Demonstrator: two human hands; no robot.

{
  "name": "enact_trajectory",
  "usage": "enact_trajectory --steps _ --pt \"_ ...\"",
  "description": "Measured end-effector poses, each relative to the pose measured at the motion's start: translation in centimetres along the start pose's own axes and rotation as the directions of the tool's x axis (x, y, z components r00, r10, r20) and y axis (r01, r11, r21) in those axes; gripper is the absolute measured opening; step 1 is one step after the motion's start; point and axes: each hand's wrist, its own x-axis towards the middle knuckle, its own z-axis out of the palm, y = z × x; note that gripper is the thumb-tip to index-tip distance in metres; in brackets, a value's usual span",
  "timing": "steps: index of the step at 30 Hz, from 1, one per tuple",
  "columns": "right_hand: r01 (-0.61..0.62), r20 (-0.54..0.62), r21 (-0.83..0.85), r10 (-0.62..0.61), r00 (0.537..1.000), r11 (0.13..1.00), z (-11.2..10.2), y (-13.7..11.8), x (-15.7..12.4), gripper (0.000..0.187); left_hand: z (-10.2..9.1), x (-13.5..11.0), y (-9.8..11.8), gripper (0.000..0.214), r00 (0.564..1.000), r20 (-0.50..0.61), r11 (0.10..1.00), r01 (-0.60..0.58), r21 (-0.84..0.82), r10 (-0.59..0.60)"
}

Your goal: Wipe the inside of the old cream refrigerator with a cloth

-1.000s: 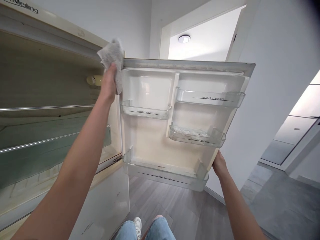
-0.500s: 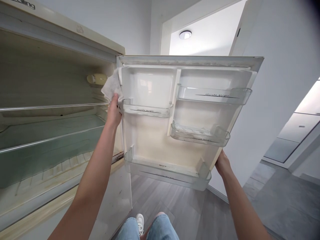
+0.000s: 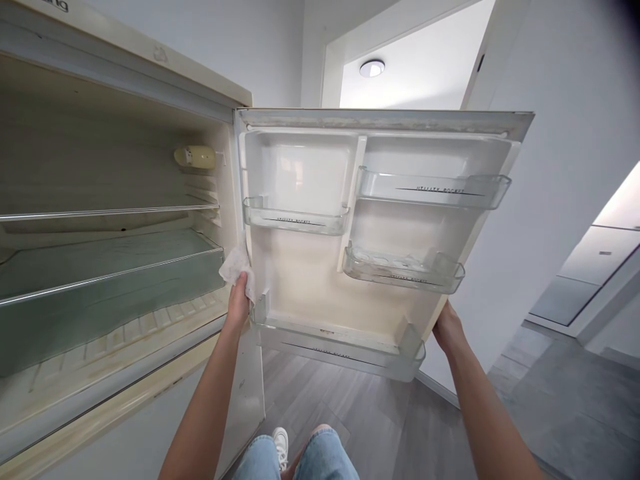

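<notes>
My left hand is closed on a crumpled white cloth, which lies against the hinge-side edge of the fridge door. My right hand grips the free edge of that door low down, its fingertips hidden behind the panel. The door stands wide, showing its yellowed inner face and several clear door bins; the lowest bin runs along the bottom. To the left is the fridge compartment, with an upper glass shelf and a lower glass shelf.
A cream light housing sits on the compartment's right wall. Below is the fridge's lower white front. Grey wood-look floor spreads beneath the door, near my knees. Behind the door are a wall and a doorway.
My left hand has slid the cloth down along the door's hinge side, from near the top to near the lowest bin. My right hand has stayed on the door edge.
</notes>
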Motion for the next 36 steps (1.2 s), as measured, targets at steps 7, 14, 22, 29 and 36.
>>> enact_trajectory --steps 7,14,22,29,36 --pt "-0.031 -0.007 0.042 0.031 0.999 0.999 0.3 -0.4 -0.4 0.047 -3.1 -2.4 -3.4 0.030 0.977 -0.104 0.982 0.184 -0.050 -0.188" --pt "-0.036 -0.012 0.055 0.037 0.999 0.998 0.7 -1.2 -0.9 0.046 -5.4 -5.2 -5.7 0.026 0.928 -0.173 0.943 0.319 -0.097 -0.331" --pt "-0.068 -0.052 0.094 0.073 0.996 0.993 1.0 -1.4 -1.2 0.040 -8.0 -7.9 -7.9 0.025 0.853 -0.228 0.882 0.450 -0.138 -0.470" --pt "-0.057 -0.003 0.087 0.057 0.998 0.995 1.1 -1.9 -1.4 0.043 -9.6 -10.7 -9.3 0.027 0.780 -0.170 0.796 0.574 -0.191 -0.603" --pt "-0.150 -0.094 0.140 0.164 0.982 0.979 -2.2 3.7 -3.7 0.048 -8.6 -15.9 -9.5 0.032 0.641 -0.052 0.639 0.751 -0.163 -0.766"
